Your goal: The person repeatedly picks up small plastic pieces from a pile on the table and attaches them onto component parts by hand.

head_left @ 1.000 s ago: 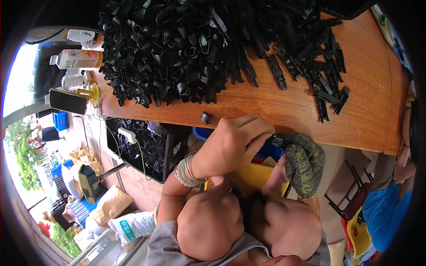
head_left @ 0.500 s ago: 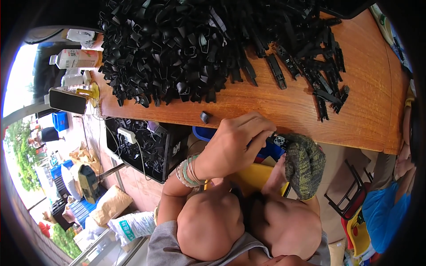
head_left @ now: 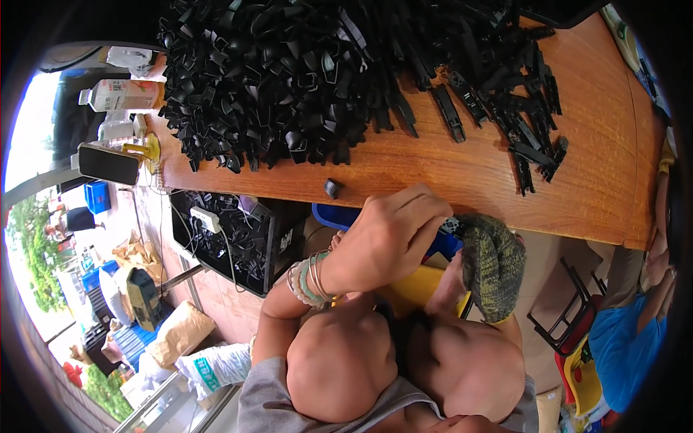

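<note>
My bare left hand (head_left: 390, 234), with bracelets on its wrist, is in front of the table's near edge. Its thumb and fingers are pinched together; what they hold, if anything, is hidden. Close against these fingertips, my right hand (head_left: 495, 263) wears a grey-green knitted glove. It is closed around a small black plastic part (head_left: 451, 226), of which only one end shows. A single black cap-like piece (head_left: 333, 188) lies near the table edge. Behind it rises a big heap of black plastic pieces (head_left: 267, 90). Long black clip-like strips (head_left: 533, 137) are scattered to the right.
The wooden table (head_left: 433, 177) spans the front. Below its edge are a blue bin (head_left: 333, 215) and a black crate (head_left: 271, 249) of parts with a white power strip (head_left: 205, 219). A phone (head_left: 108, 164) and a bottle (head_left: 123, 94) stand left. Another person's blue clothing (head_left: 628, 353) shows right.
Both hands stay together and have shifted only slightly. The gloved right hand has tilted and moved a little to the left. The heap and the loose piece lie as before.
</note>
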